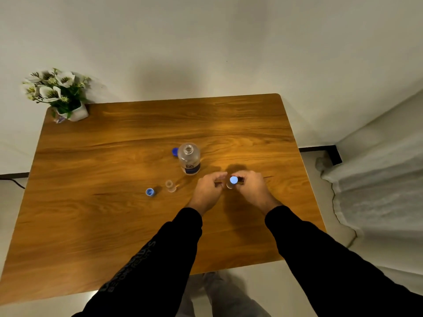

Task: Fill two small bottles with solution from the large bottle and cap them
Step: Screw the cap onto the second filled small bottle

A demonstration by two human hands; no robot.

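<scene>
From the head camera, looking down, there is a brown wooden table [114, 156] with rounded corners, set against a pale wall.

Near the middle of the table stands the large clear plastic bottle [189, 159] with a dark blue label. Its top is open. Its round dark blue cap [175, 151] lies on the table just beside it, on the left.

In front of the large bottle, two hands meet over a small clear bottle [229, 185]. The small bottle stands on the table with a light blue cap [233, 179] on top. The right hand [253, 188] has its fingers curled around this cap. The left hand [209, 191] has its fingers bent toward the small bottle from the other side, but I cannot tell if they touch it. Both arms wear black sleeves.

To the left of the hands stands a second small clear bottle [170, 186], open at the top. A small light blue cap [150, 192] lies near it on the table, further left, with its open side up.

A white pot of white flowers [57, 92] sits at the far left corner of the table.
</scene>
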